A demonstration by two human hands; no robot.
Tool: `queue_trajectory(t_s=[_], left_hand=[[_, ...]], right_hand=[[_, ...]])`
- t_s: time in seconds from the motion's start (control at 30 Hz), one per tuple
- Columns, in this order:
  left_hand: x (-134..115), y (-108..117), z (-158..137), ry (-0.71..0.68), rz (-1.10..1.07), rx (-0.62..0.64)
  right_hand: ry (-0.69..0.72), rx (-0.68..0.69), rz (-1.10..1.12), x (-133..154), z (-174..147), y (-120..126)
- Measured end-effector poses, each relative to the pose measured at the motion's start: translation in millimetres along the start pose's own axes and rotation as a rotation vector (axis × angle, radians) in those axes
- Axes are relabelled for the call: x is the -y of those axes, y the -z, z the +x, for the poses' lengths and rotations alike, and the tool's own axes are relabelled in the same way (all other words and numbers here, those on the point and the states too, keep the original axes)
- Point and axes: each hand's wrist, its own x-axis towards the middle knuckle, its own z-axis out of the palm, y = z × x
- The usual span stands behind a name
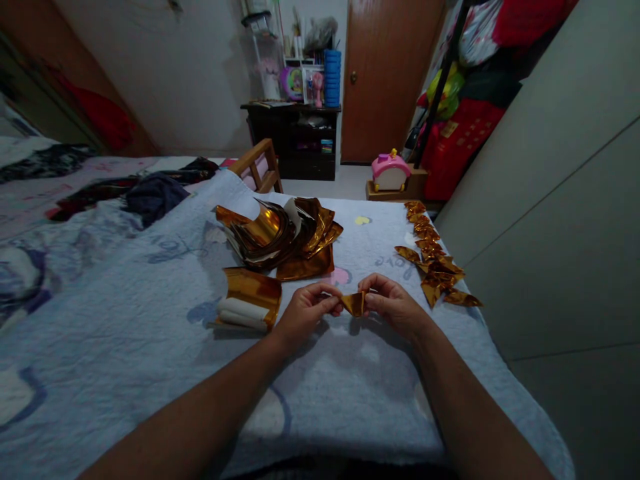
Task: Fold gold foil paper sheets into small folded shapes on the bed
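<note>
Golden foil (354, 305) is pinched by left hand (309, 309) and right hand (393, 304) (sheets (267, 229) lie beyond, folded pieces (441, 272) rightward).

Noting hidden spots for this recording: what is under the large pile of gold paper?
A flat gold sheet pokes out at the front of the pile, and the blue blanket shows around it. Anything else directly beneath is covered and cannot be seen.

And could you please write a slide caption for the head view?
Left hand and right hand hold a folded gold piece over a blue blanket, gold sheets nearby.
</note>
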Motion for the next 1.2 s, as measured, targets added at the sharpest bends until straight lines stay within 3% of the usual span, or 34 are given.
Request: queue_trajectory(t_s=[0.17,0.4,0.87,1.0,1.2], left_hand=[[-4,2,-4,-0.353,0.452,-0.013],[-2,6,-6,-0.607,0.718,-0.065],[1,8,-9,-0.727,1.004,-0.067],[2,8,-8,-0.718,1.053,-0.071],[3,6,-7,-0.709,1.111,-0.016]], right_hand=[[0.014,0.001,-0.015,-2,0,-1],[0.036,-0.022,-0.102,0,1,-1],[0.113,-0.085,-0.277,6,-2,-7],[0.160,-0.201,-0.361,7,-2,-8],[0.080,-0.280,-0.450,9,2,-12]])
